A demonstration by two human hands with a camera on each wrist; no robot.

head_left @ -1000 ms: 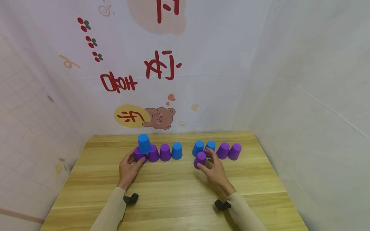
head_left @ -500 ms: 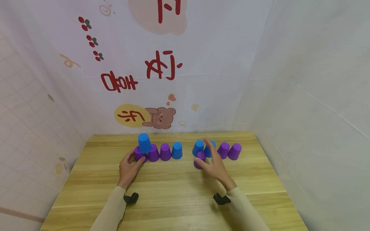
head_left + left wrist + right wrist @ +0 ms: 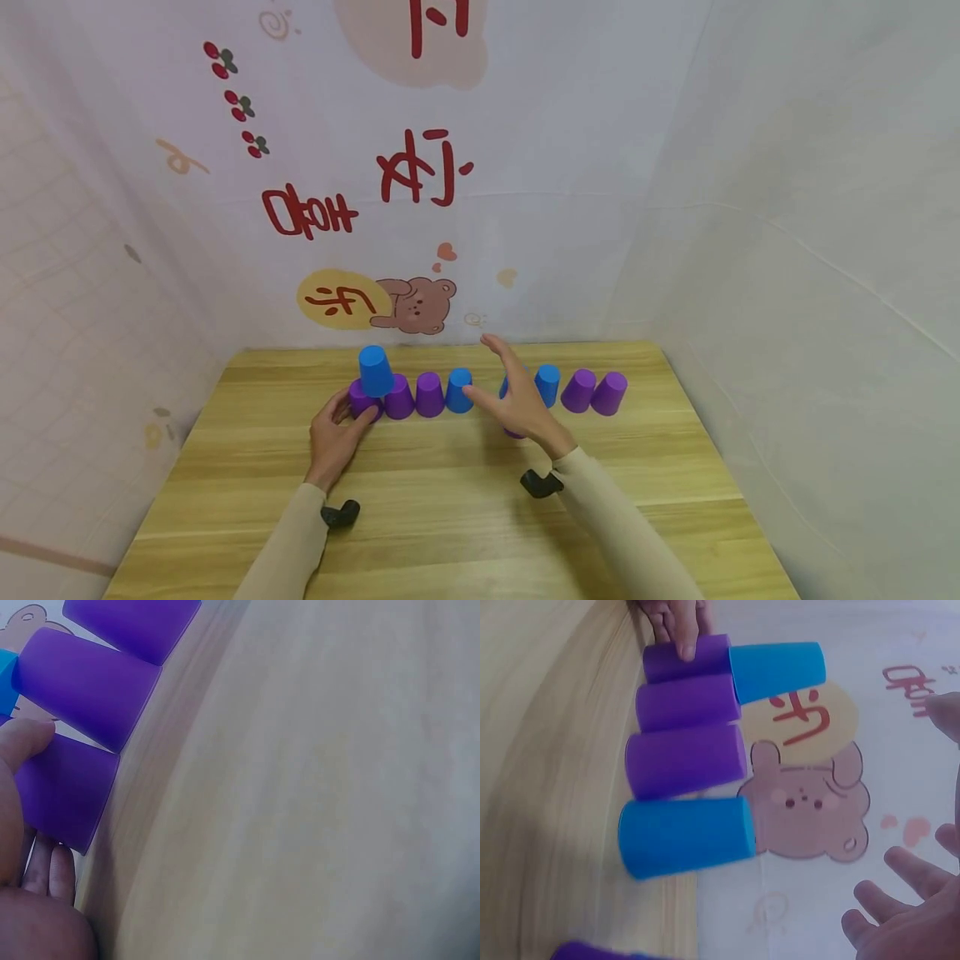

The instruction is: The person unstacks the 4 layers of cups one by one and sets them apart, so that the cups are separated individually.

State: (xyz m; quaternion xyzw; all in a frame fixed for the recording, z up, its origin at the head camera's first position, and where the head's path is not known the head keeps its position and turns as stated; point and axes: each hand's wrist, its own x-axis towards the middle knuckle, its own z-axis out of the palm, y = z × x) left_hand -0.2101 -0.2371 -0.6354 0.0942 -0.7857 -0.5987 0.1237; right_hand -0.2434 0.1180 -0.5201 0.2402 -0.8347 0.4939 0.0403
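Observation:
At the left end of a row of upside-down cups, my left hand [image 3: 335,437] grips a purple cup [image 3: 71,787], thumb in front. A blue cup [image 3: 376,372] stands on top, above the join with the second purple cup [image 3: 399,397]. Another purple cup [image 3: 430,396] and a blue cup [image 3: 460,392] continue that row. My right hand [image 3: 521,404] is raised with fingers spread and nothing in it, as the right wrist view also shows. In the head view it covers most of a front purple cup [image 3: 513,434] and part of a blue cup behind.
Right of the right hand stand a blue cup [image 3: 547,385] and two purple cups, one [image 3: 579,392] beside the other [image 3: 609,394]. The wooden table [image 3: 435,517] ends at a white printed cloth [image 3: 570,250] behind, with cloth on both sides.
My right hand has let go of the front purple cup, risen and moved left with fingers opening. The left hand has stayed on its purple cup.

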